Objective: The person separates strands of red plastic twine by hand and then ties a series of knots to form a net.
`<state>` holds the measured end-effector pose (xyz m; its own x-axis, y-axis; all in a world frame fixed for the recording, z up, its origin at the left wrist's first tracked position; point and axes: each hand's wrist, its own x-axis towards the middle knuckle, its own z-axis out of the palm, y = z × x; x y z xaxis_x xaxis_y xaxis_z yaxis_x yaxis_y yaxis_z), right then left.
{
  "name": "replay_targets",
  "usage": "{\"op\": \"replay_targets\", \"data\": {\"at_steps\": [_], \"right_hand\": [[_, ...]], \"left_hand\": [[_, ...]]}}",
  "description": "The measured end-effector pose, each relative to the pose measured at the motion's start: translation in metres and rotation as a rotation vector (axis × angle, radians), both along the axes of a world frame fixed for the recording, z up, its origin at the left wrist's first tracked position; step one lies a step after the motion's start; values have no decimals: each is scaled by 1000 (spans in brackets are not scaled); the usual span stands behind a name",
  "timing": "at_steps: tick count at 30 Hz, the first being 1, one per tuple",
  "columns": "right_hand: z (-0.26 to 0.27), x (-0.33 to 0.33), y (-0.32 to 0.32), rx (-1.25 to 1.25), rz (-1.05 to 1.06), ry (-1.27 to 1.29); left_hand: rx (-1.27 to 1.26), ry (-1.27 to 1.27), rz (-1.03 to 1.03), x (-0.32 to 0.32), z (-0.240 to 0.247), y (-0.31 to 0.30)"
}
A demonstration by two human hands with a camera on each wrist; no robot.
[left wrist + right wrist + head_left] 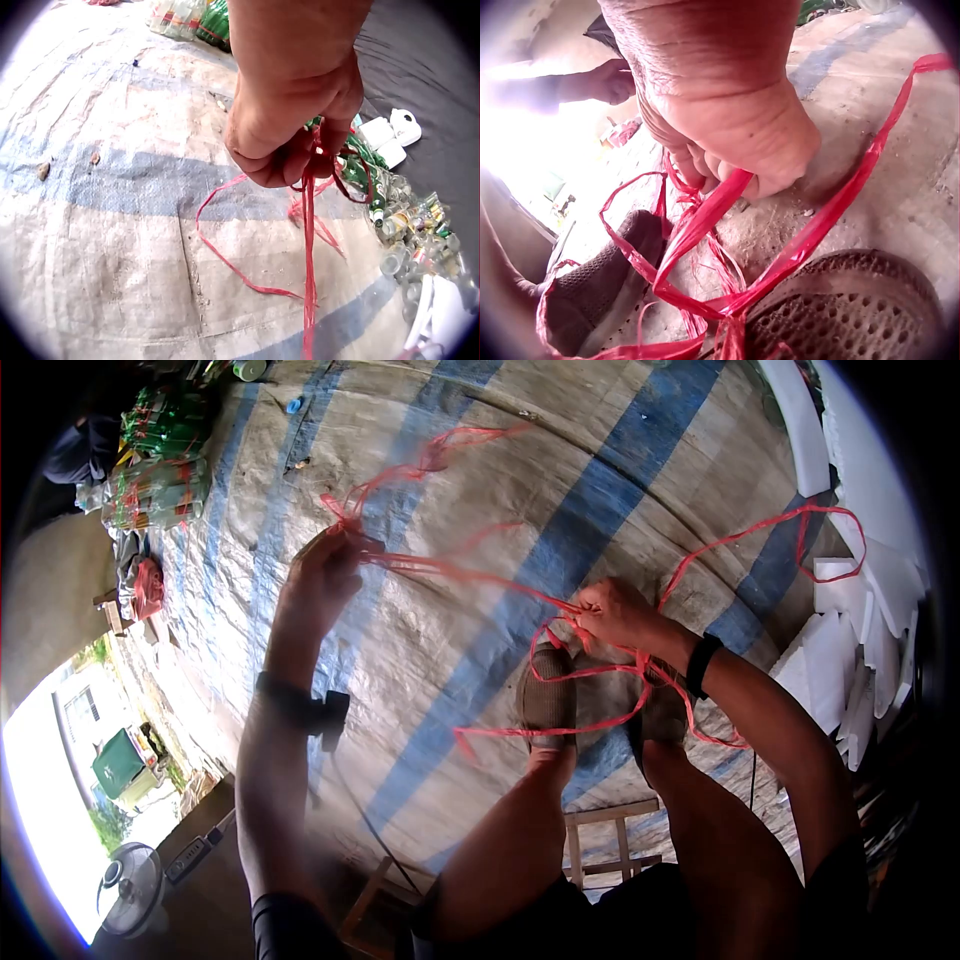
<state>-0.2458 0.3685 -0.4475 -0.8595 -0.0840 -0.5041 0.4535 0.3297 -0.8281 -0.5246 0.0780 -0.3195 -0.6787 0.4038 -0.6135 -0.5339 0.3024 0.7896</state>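
Observation:
Red plastic twine runs taut between the two hands in the head view. The left hand pinches one part of it at the left, with loose strands trailing beyond the fingers. In the left wrist view the left hand has curled fingers round the twine, which hangs straight down. Above the shoes, the right hand grips the other part. Seen from the right wrist, the right hand holds twine near a knot, and loops lie over and between the shoes.
A striped tarp covers the floor. Bundled bottles stand at upper left, white foam pieces at right. Loose bottles lie at the tarp's edge. A fan is at lower left, and a wooden frame between the legs.

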Motion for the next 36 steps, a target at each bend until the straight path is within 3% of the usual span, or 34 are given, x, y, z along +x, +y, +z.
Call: {"op": "replay_targets", "data": {"at_steps": [1, 5, 7, 11, 13, 14, 16, 17, 18, 19, 21, 22, 26, 28, 31, 32, 36], "right_hand": [[-4, 3, 1, 77, 30, 37], [-5, 7, 2, 115, 44, 71], [-4, 7, 2, 75, 14, 59], [-19, 10, -1, 99, 21, 70], [-54, 19, -5, 262, 200, 234], [-38, 15, -4, 262, 202, 234], [10, 1, 1, 162, 171, 219], [-2, 5, 1, 162, 172, 219], [-23, 11, -1, 157, 170, 211], [-35, 14, -1, 153, 169, 203], [-8, 7, 0, 118, 102, 111], [3, 4, 1, 85, 33, 17], [5, 0, 0, 144, 138, 155], [10, -3, -1, 20, 15, -3], [13, -7, -3, -33, 2, -35], [10, -8, -3, -34, 5, -33], [4, -4, -1, 152, 45, 34]], "left_hand": [[73, -144, 77, -6, -11, -4], [117, -194, 159, 1, -17, 9], [277, -368, 271, 2, -15, 13], [261, -341, 329, 8, -11, 22], [84, -141, 326, 9, -17, 23], [-2, 100, 41, 10, -21, 18], [34, 45, 49, 2, -16, 16], [69, -9, 57, -2, -12, 16], [33, 220, -134, -2, -8, 14], [187, -37, 108, -15, -11, 10], [252, 60, 120, -22, -5, 5], [128, 332, -94, -24, 2, 2], [209, 257, 9, -34, 13, -6], [298, 5, 288, -46, 12, -13], [254, 134, 129, -49, 15, -21], [253, 32, 267, -52, 17, -19], [373, -94, 315, -59, 23, -19]]}}
